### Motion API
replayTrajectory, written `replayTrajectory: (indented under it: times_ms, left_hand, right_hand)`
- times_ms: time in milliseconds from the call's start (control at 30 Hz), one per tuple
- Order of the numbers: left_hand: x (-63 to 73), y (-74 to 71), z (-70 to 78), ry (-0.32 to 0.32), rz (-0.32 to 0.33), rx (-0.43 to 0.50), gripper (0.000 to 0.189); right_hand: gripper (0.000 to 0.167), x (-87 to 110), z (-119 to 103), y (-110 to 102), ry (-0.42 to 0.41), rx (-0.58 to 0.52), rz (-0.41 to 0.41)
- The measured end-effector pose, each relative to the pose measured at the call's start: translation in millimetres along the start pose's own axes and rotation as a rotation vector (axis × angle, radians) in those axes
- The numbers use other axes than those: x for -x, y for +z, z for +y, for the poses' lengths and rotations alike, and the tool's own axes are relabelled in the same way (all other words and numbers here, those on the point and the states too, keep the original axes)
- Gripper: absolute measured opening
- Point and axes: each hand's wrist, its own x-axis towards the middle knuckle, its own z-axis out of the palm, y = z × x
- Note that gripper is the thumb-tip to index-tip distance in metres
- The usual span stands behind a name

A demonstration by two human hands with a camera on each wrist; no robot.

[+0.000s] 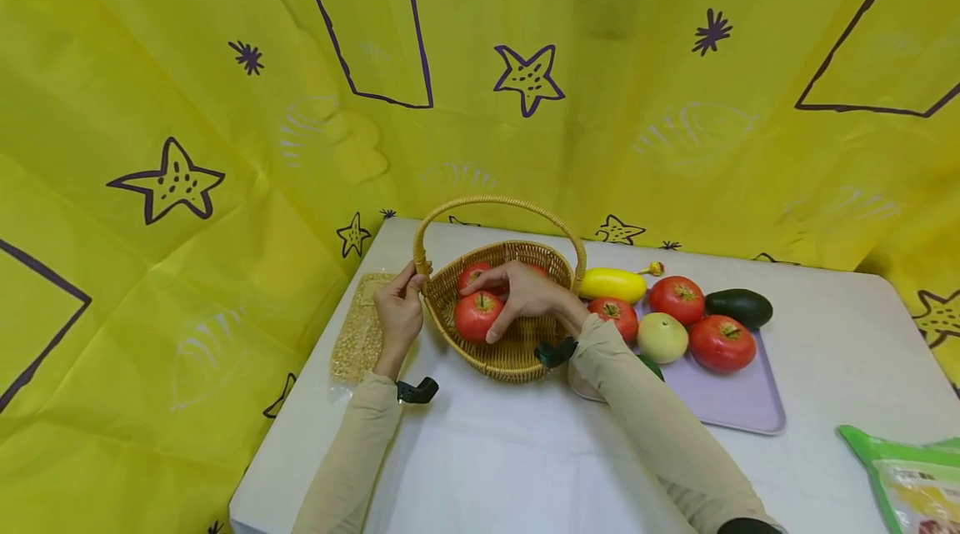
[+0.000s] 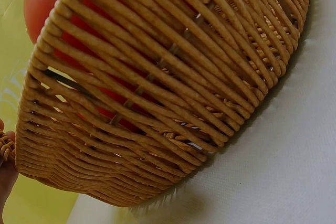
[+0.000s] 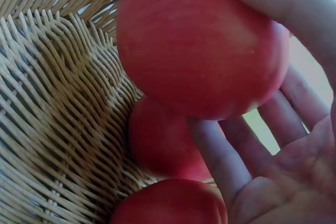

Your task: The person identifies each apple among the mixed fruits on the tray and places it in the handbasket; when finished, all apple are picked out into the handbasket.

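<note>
A wicker basket [image 1: 504, 369] with a tall arched handle stands on the white table. My left hand [image 1: 400, 316] pinches the foot of that handle at the left rim. Over the basket's left inside, my right hand [image 1: 523, 292] grips a red apple [image 1: 477, 321] between thumb and fingers. In the right wrist view the held apple [image 3: 202, 45] overlaps a second apple [image 3: 163, 140], and a third apple [image 3: 170, 205] lies lower down. Red also shows through the weave [image 2: 199, 93] in the left wrist view, where only a little of my left hand appears.
Right of the basket, a lilac tray [image 1: 738, 396] bears red apples [image 1: 722, 343], a pale green round fruit [image 1: 662, 337], a dark green avocado-like piece [image 1: 738, 308] and a yellow squash-like one [image 1: 615, 285]. A clear bag of grains [image 1: 358, 334] lies left; a green-edged packet [image 1: 911, 476] lies front right.
</note>
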Motion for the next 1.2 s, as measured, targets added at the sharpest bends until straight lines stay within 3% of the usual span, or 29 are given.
replayTrajectory:
  times_ms: [267,700,1033,1200]
  left_hand:
    - [-0.3,0.0,0.5,0.001,0.002,-0.025,0.029]
    - [0.1,-0.7,1.4,0.002,-0.005,-0.011,0.030]
    - [-0.6,-1.2,2.4,-0.018,-0.015,-0.011,0.030]
    - [-0.1,-1.2,3.7,-0.029,-0.012,-0.017,0.031]
  right_hand:
    - [0.076,-4.7,0.0,3.9,-0.006,0.048,-0.048]
    - [0.079,-5.3,-11.7,13.3,-0.026,0.318,-0.074]
    - [0.081,-5.0,-19.7,20.8,0.080,0.426,-0.107]
    - [0.083,-4.2,-17.3,19.4,0.083,0.427,-0.126]
